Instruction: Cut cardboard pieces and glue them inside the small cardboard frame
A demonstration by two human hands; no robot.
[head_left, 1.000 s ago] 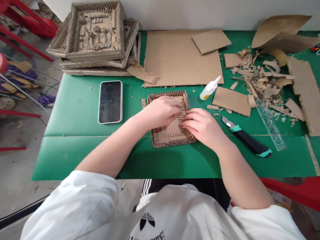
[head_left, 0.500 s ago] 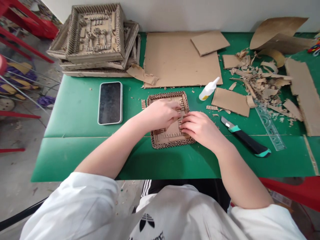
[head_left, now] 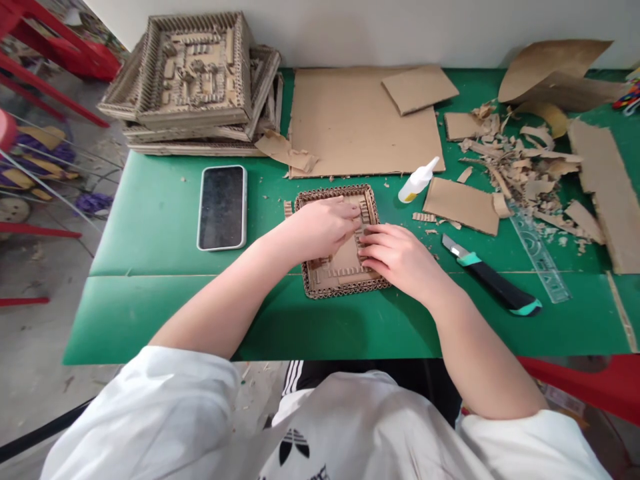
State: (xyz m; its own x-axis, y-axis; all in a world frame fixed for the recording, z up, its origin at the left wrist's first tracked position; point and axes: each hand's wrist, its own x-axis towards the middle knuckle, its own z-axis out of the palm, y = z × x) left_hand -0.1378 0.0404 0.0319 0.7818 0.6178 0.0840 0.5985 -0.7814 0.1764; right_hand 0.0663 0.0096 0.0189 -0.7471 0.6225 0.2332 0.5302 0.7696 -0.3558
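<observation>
A small cardboard tray (head_left: 345, 291) with a corrugated rim lies on the green table in front of me, and ridged strips are fixed along its inside. My left hand (head_left: 327, 229) reaches over its upper left part, fingers bent down and closed; whatever they pinch is hidden beneath them. From the right, my right hand (head_left: 395, 257) grips the tray's right side, its bent fingertips reaching over the rim to a corrugated cardboard strip (head_left: 359, 245) inside. The two hands' fingertips are close together, with that strip between them.
A white glue bottle (head_left: 419, 181), a utility knife (head_left: 493, 277) and a clear ruler (head_left: 540, 257) lie to the right, near cardboard scraps (head_left: 530, 167). At left are a phone (head_left: 222, 208) and stacked cardboard trays (head_left: 195, 117). A large cardboard sheet (head_left: 345, 127) lies behind.
My left fingers have shifted slightly within the tray. My right hand has moved a touch left against the strip. The tray and tools stay put; the view has tilted slightly.
</observation>
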